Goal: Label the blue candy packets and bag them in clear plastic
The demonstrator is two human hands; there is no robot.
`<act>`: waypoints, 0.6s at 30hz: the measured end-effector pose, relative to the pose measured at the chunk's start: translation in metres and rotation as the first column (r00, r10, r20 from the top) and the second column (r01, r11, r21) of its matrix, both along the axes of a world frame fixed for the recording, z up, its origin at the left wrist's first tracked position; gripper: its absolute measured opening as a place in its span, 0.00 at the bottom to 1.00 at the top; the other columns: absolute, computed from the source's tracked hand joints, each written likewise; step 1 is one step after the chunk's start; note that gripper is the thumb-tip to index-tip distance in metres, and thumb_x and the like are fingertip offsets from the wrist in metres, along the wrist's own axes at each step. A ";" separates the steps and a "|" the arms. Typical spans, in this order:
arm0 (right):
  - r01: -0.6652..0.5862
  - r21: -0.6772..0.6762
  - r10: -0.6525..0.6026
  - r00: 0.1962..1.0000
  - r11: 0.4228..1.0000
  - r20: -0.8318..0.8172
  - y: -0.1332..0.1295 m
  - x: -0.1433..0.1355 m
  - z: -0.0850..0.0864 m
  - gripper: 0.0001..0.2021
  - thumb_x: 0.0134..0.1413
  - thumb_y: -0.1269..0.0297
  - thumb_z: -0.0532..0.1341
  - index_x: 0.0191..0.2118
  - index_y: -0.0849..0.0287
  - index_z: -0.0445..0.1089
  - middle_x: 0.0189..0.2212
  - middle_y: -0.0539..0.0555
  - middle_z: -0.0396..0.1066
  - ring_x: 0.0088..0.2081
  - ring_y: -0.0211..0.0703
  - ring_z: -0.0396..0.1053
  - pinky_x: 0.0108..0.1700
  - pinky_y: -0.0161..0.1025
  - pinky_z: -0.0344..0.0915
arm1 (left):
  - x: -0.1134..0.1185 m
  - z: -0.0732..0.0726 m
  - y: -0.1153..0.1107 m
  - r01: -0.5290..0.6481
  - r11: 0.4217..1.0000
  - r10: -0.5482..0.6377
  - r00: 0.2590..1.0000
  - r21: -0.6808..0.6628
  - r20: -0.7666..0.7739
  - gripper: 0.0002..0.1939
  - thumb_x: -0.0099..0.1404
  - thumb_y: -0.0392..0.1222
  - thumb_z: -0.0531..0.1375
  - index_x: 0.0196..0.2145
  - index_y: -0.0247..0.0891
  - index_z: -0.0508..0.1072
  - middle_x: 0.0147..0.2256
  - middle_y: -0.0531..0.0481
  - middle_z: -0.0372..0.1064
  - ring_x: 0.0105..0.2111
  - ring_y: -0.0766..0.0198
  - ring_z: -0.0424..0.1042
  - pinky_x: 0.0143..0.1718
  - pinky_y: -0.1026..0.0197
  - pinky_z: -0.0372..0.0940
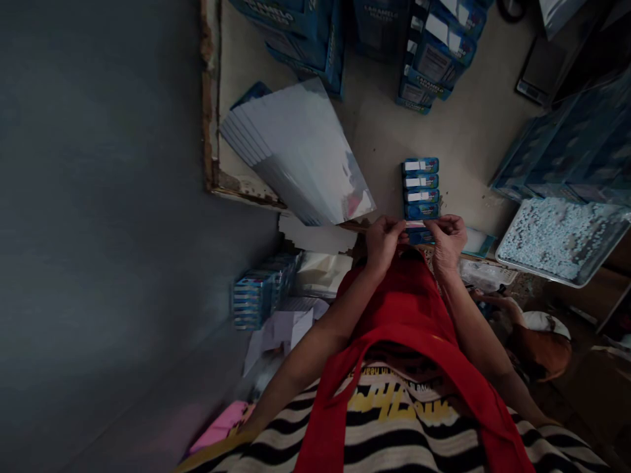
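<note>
A short column of small blue tins [422, 211] lies on the table near its front edge. The tins farther away bear white stickers [415, 166] across their tops. At the near end, a narrow white sticker [415, 224] stretches between my fingertips, over the closest tins. My left hand [383, 242] pinches its left end with thumb and forefinger. From the other side my right hand [449, 238] is closed on the right end. Whether this sticker touches the tin beneath is too small to tell.
A fanned stack of glossy sheets [300, 151] overhangs the table's left corner. Blue display boxes [434, 62] stand at the back. To the right are a tray of pale blue pellets [562, 236] and a small scale [539, 69]. Another person [539, 345] is low at right.
</note>
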State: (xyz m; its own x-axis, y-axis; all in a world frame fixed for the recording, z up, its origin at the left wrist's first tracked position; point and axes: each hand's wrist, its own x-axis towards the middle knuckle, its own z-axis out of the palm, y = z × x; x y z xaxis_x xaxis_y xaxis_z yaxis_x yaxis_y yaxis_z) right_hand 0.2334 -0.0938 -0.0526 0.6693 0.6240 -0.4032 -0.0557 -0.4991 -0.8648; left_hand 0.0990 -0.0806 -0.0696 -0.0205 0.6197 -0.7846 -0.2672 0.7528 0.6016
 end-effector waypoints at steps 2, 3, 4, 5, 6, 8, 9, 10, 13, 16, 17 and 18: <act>-0.023 0.022 0.022 0.997 0.999 0.074 0.004 -0.003 -0.007 0.20 0.43 0.55 0.74 0.36 0.53 0.64 0.28 0.42 0.73 0.32 0.39 0.74 0.40 0.37 0.70 | 0.004 -0.010 0.003 0.024 0.997 -0.018 0.996 0.078 -0.082 0.12 0.64 0.44 0.70 0.31 0.40 0.69 0.26 0.57 0.70 0.25 0.65 0.74 0.28 0.64 0.71; -0.034 0.031 0.031 0.993 0.999 0.111 0.006 -0.003 -0.011 0.19 0.44 0.55 0.73 0.36 0.53 0.64 0.28 0.42 0.72 0.32 0.39 0.73 0.40 0.37 0.69 | 0.005 -0.014 0.005 0.045 0.992 -0.030 0.992 0.120 -0.123 0.12 0.65 0.43 0.69 0.31 0.41 0.68 0.26 0.57 0.69 0.25 0.65 0.73 0.28 0.64 0.70; -0.047 0.041 0.040 0.988 0.998 0.147 0.009 -0.003 -0.013 0.18 0.46 0.55 0.73 0.35 0.53 0.64 0.28 0.43 0.72 0.32 0.38 0.72 0.40 0.37 0.68 | 0.007 -0.018 0.006 0.068 0.985 -0.042 0.986 0.158 -0.162 0.12 0.66 0.43 0.68 0.31 0.41 0.68 0.26 0.57 0.68 0.25 0.66 0.73 0.29 0.65 0.69; -0.062 0.052 0.051 0.982 0.997 0.180 0.012 -0.003 -0.016 0.18 0.46 0.55 0.72 0.35 0.53 0.64 0.28 0.43 0.72 0.32 0.38 0.72 0.40 0.37 0.68 | 0.008 -0.022 0.008 0.088 0.978 -0.050 0.979 0.190 -0.197 0.12 0.67 0.42 0.67 0.31 0.41 0.67 0.26 0.57 0.68 0.26 0.66 0.72 0.30 0.65 0.68; -0.078 0.062 0.063 0.976 0.995 0.208 0.015 -0.003 -0.018 0.17 0.47 0.55 0.72 0.34 0.53 0.64 0.28 0.43 0.72 0.32 0.38 0.71 0.40 0.37 0.67 | 0.009 -0.026 0.008 0.104 0.972 -0.056 0.973 0.210 -0.225 0.12 0.68 0.41 0.67 0.31 0.41 0.67 0.26 0.57 0.68 0.26 0.66 0.71 0.31 0.65 0.67; -0.102 0.070 0.082 0.967 0.992 0.242 0.018 -0.003 -0.022 0.16 0.48 0.56 0.72 0.34 0.54 0.65 0.29 0.43 0.72 0.33 0.38 0.71 0.40 0.37 0.67 | 0.010 -0.031 0.009 0.108 0.969 -0.053 0.969 0.221 -0.241 0.11 0.69 0.40 0.66 0.32 0.41 0.67 0.25 0.57 0.67 0.26 0.66 0.70 0.31 0.65 0.66; -0.109 0.067 0.089 0.964 0.992 0.252 0.020 -0.003 -0.023 0.15 0.48 0.56 0.72 0.34 0.54 0.65 0.29 0.43 0.72 0.33 0.39 0.71 0.40 0.37 0.67 | 0.011 -0.033 0.009 0.097 0.972 -0.046 0.972 0.215 -0.229 0.11 0.69 0.40 0.66 0.33 0.42 0.66 0.25 0.57 0.67 0.26 0.66 0.70 0.31 0.64 0.66; -0.112 0.056 0.094 0.961 0.992 0.260 0.020 -0.003 -0.024 0.15 0.48 0.56 0.72 0.34 0.54 0.65 0.28 0.43 0.72 0.33 0.39 0.70 0.40 0.37 0.67 | 0.011 -0.035 0.009 0.082 0.975 -0.038 0.977 0.205 -0.211 0.11 0.69 0.40 0.66 0.33 0.42 0.66 0.26 0.57 0.67 0.25 0.65 0.70 0.30 0.64 0.67; -0.110 0.007 0.103 0.954 0.994 0.282 0.021 -0.004 -0.024 0.16 0.47 0.57 0.72 0.34 0.53 0.65 0.28 0.43 0.71 0.33 0.39 0.70 0.40 0.36 0.66 | 0.011 -0.040 0.008 0.058 0.984 -0.030 0.986 0.170 -0.165 0.11 0.69 0.40 0.66 0.33 0.42 0.66 0.26 0.56 0.67 0.26 0.65 0.71 0.30 0.63 0.69; -0.111 -0.030 0.115 0.949 0.993 0.293 0.021 -0.003 -0.024 0.15 0.48 0.57 0.71 0.35 0.53 0.65 0.29 0.43 0.72 0.33 0.38 0.69 0.39 0.36 0.65 | 0.011 -0.041 0.008 0.071 0.984 -0.049 0.989 0.161 -0.139 0.11 0.69 0.42 0.67 0.34 0.42 0.66 0.28 0.56 0.68 0.27 0.64 0.73 0.31 0.62 0.72; -0.112 -0.029 0.116 0.949 0.993 0.293 0.021 -0.003 -0.024 0.15 0.48 0.56 0.71 0.35 0.53 0.65 0.29 0.43 0.71 0.33 0.38 0.69 0.39 0.36 0.65 | 0.011 -0.041 0.008 0.076 0.984 -0.054 0.989 0.164 -0.135 0.11 0.69 0.43 0.67 0.34 0.41 0.67 0.28 0.56 0.68 0.27 0.64 0.73 0.32 0.62 0.72; -0.113 -0.026 0.116 0.949 0.993 0.292 0.021 -0.003 -0.024 0.15 0.48 0.56 0.71 0.35 0.53 0.65 0.29 0.43 0.71 0.33 0.39 0.69 0.39 0.36 0.65 | 0.010 -0.041 0.008 0.077 0.983 -0.056 0.990 0.165 -0.133 0.12 0.69 0.44 0.67 0.34 0.41 0.67 0.28 0.56 0.68 0.28 0.65 0.73 0.32 0.62 0.72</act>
